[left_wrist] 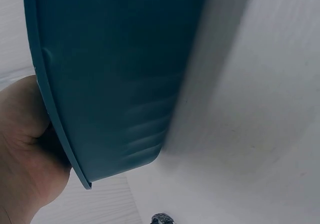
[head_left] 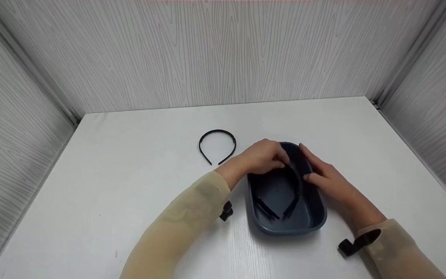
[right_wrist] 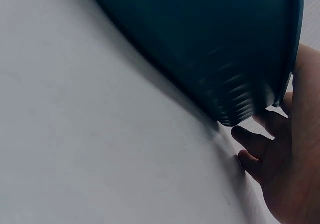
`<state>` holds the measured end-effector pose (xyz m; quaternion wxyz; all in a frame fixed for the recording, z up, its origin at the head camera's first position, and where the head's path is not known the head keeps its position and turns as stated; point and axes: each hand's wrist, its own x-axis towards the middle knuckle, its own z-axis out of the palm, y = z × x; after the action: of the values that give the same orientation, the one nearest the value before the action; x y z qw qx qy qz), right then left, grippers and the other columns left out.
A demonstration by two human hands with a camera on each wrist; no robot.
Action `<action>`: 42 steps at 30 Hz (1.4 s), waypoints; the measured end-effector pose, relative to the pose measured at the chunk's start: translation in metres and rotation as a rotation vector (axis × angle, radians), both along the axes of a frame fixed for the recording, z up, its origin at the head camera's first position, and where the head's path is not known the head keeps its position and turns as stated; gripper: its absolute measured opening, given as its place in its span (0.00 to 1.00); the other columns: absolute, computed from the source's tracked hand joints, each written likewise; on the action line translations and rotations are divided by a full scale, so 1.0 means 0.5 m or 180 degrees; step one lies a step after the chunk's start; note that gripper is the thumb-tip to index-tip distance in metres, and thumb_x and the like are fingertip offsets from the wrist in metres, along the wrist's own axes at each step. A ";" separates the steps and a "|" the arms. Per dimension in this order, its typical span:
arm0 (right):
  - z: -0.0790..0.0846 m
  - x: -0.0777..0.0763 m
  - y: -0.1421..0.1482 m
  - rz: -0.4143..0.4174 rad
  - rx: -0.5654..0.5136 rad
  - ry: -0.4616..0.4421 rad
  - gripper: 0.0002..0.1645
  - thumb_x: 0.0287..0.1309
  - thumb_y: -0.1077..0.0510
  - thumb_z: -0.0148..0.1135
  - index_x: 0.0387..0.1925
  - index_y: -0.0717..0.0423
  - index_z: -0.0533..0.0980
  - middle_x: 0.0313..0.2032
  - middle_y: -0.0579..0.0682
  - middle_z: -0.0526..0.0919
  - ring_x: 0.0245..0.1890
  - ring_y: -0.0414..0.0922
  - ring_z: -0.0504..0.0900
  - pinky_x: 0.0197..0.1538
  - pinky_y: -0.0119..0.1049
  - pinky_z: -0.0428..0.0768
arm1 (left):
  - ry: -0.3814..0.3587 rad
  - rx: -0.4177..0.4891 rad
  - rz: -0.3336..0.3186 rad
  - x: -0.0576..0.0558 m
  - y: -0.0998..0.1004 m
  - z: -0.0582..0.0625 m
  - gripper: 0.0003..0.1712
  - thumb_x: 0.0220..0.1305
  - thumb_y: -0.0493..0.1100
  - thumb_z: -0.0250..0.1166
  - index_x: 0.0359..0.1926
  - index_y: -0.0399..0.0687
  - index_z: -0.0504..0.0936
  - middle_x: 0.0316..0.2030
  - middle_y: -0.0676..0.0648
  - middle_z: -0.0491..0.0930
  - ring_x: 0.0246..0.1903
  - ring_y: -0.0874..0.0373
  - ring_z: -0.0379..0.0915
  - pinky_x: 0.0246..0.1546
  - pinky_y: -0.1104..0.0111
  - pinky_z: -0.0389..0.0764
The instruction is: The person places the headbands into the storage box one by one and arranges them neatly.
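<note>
A dark blue oblong plastic basin (head_left: 289, 231) stands on the white table, right of the middle in the head view. Over its far left rim reaches my left hand (head_left: 263, 157), its thumb and fingers pinching the curved top of a black headband (head_left: 297, 190) inside. The headband's ends point toward me; whether more than one lies there I cannot tell. My right hand (head_left: 329, 181) grips the basin's right rim, thumb inside and fingers along the outer wall. In the left wrist view the basin's wall (left_wrist: 115, 84) hides the left fingertips.
Another black headband (head_left: 218, 131), toothed along its inner edge, lies on the table (head_left: 138, 155) beyond the left forearm. Grey wood-patterned panels (head_left: 223, 54) enclose the back and both sides. Black wrist cameras (head_left: 347, 247) sit on both wrists.
</note>
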<state>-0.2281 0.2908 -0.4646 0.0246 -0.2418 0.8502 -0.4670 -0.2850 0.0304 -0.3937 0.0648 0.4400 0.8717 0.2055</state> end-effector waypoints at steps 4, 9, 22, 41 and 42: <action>0.000 -0.001 0.001 0.0021 0.0010 -0.0005 0.49 0.75 0.62 0.56 0.86 0.31 0.47 0.83 0.41 0.51 0.82 0.48 0.51 0.71 0.20 0.57 | 0.0006 0.0014 0.0018 -0.001 0.000 -0.002 0.12 0.74 0.40 0.69 0.54 0.51 0.92 0.49 0.54 0.90 0.50 0.62 0.82 0.55 0.72 0.77; -0.001 -0.002 0.001 0.0031 -0.0015 -0.0015 0.49 0.75 0.62 0.56 0.86 0.31 0.47 0.83 0.41 0.51 0.82 0.48 0.51 0.71 0.20 0.57 | 0.0011 0.0039 0.0008 -0.002 0.000 -0.006 0.12 0.74 0.40 0.70 0.54 0.50 0.92 0.49 0.54 0.90 0.51 0.61 0.82 0.56 0.72 0.77; 0.000 -0.002 0.000 0.0033 0.0011 0.0081 0.47 0.75 0.62 0.56 0.86 0.41 0.48 0.83 0.47 0.53 0.81 0.52 0.52 0.70 0.19 0.57 | -0.0017 0.0060 0.0075 -0.001 -0.001 -0.010 0.12 0.74 0.40 0.70 0.55 0.50 0.92 0.50 0.54 0.89 0.50 0.62 0.82 0.54 0.73 0.77; -0.006 -0.007 0.003 0.0032 -0.0043 0.0045 0.50 0.74 0.63 0.57 0.86 0.31 0.48 0.83 0.41 0.53 0.81 0.46 0.54 0.72 0.21 0.57 | 0.0004 0.0336 0.0097 0.006 -0.043 0.052 0.15 0.75 0.43 0.69 0.59 0.47 0.90 0.55 0.48 0.86 0.58 0.57 0.80 0.61 0.71 0.75; -0.007 -0.007 0.002 0.0027 -0.0034 0.0042 0.49 0.74 0.62 0.57 0.86 0.32 0.48 0.83 0.41 0.53 0.81 0.47 0.53 0.72 0.21 0.57 | 0.0010 0.0413 0.0111 0.005 -0.051 0.062 0.15 0.75 0.43 0.69 0.58 0.47 0.90 0.55 0.48 0.86 0.57 0.57 0.80 0.60 0.70 0.76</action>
<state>-0.2314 0.2920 -0.4678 0.0196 -0.2487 0.8468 -0.4698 -0.2824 0.0050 -0.3625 0.0312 0.4283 0.8642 0.2620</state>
